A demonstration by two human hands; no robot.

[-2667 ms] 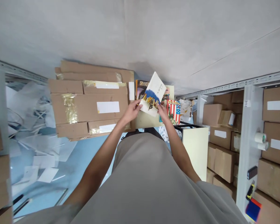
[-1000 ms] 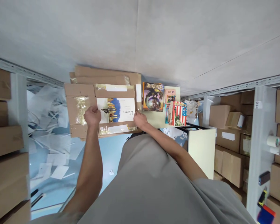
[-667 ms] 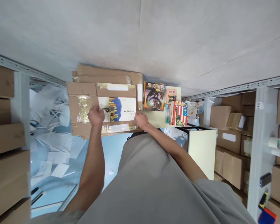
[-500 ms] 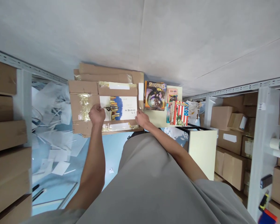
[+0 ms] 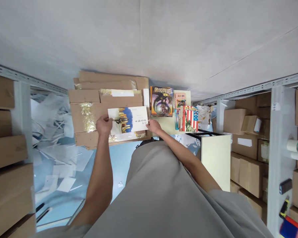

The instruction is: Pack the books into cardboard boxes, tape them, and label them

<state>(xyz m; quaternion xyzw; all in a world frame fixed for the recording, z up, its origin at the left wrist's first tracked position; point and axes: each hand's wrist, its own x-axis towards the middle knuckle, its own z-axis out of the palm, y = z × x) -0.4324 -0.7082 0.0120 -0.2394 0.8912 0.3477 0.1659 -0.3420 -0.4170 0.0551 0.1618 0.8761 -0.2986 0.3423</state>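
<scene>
A white book (image 5: pixel 128 120) with a blue and yellow cover picture is held sideways between my two hands, slightly tilted. My left hand (image 5: pixel 104 125) pinches its left end, and my right hand (image 5: pixel 154 126) grips its right end at the lower corner. Beneath it lies flattened cardboard (image 5: pixel 84 114) patched with shiny tape and white labels. To the right of the cardboard rests a book with a dragon cover (image 5: pixel 161 101). Beyond that is a book with a flag and statue cover (image 5: pixel 190 119), overlapping other thin books (image 5: pixel 180 99).
Cardboard boxes (image 5: pixel 245 148) fill shelves on the right, with more boxes (image 5: pixel 8 152) stacked at left. Loose white paper (image 5: pixel 64 172) is strewn over the blue floor at left. Tape rolls (image 5: pixel 294 145) hang on the right shelf post (image 5: pixel 278 132). A pale cabinet panel (image 5: pixel 215 162) stands near my right arm.
The white book has come up off the cardboard toward me and turned slightly, held at both ends. The whole view has shifted a little.
</scene>
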